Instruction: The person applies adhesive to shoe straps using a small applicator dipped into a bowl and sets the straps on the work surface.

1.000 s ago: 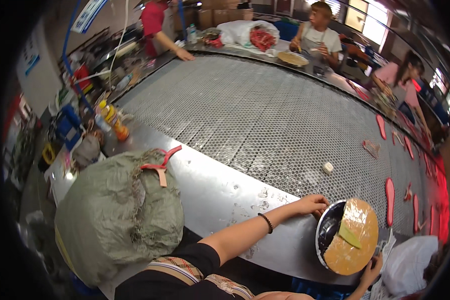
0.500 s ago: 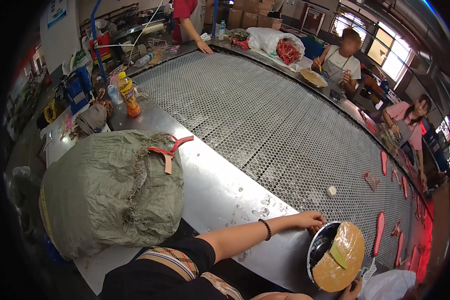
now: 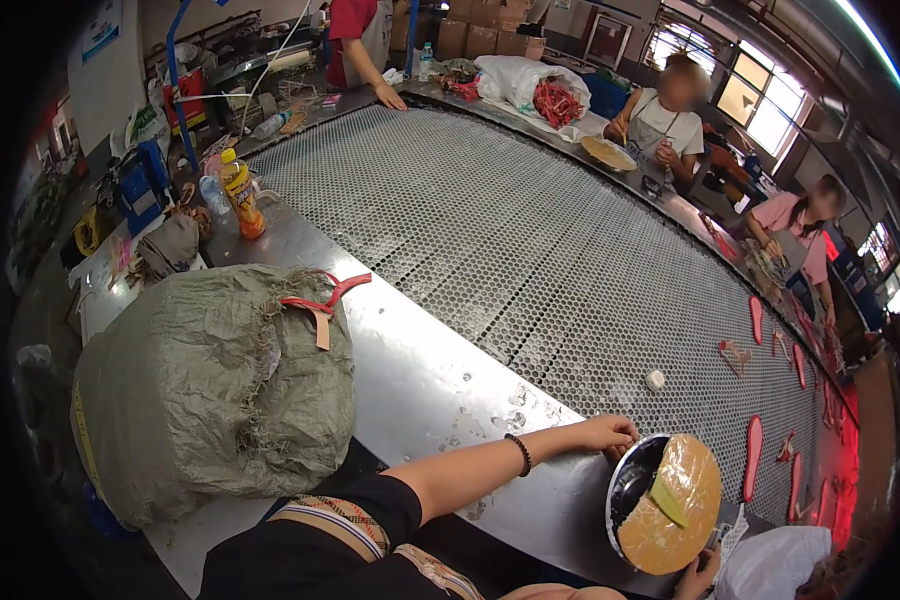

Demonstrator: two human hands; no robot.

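Metal bowl (image 3: 632, 487), tan glue-crusted cover (image 3: 670, 505)

Right hand (image 3: 698, 578) is cut off by the lower picture edge; only fingertips show at the round metal bowl (image 3: 630, 490). The bowl's contents lie mostly hidden under a tan, glue-coated round lid (image 3: 670, 505). Far workers' faces are blurred.

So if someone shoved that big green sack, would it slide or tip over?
Probably neither readily. The sack bulges full and slumps wide on the metal table, so it looks heavy and stable. Its woven cloth creases, so it would likely dent before moving.
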